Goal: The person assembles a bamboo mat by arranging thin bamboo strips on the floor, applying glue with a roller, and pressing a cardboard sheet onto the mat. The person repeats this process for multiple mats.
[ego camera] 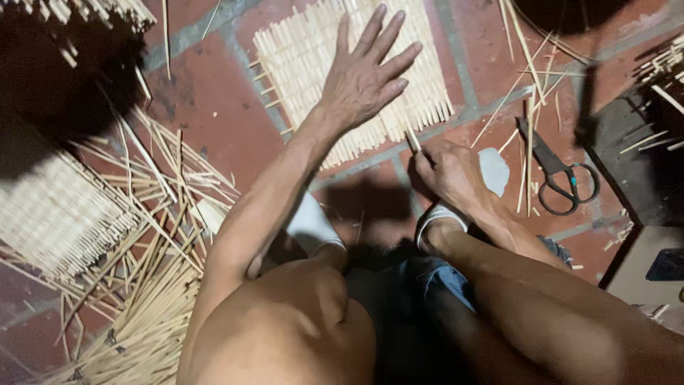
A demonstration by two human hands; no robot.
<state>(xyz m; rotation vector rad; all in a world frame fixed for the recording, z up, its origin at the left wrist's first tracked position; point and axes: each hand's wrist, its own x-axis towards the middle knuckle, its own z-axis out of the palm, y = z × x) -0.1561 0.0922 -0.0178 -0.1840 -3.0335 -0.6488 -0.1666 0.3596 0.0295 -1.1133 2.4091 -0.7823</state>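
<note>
Woven bamboo mat (299,53) on the red tile floor (206,100). Left hand (367,75) lies flat and unclenched upon the mat; right hand (449,175), at the mat's near edge, pinches a bamboo stick (412,139); scissors (556,171) lie right of the mat

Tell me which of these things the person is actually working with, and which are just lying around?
In use:
- woven stick mat, pressed flat under the left hand
- single stick, pinched in the right hand at the mat's near edge

Lying about:
- scissors on the tiled floor
- loose sticks
- another woven mat at the left
</note>
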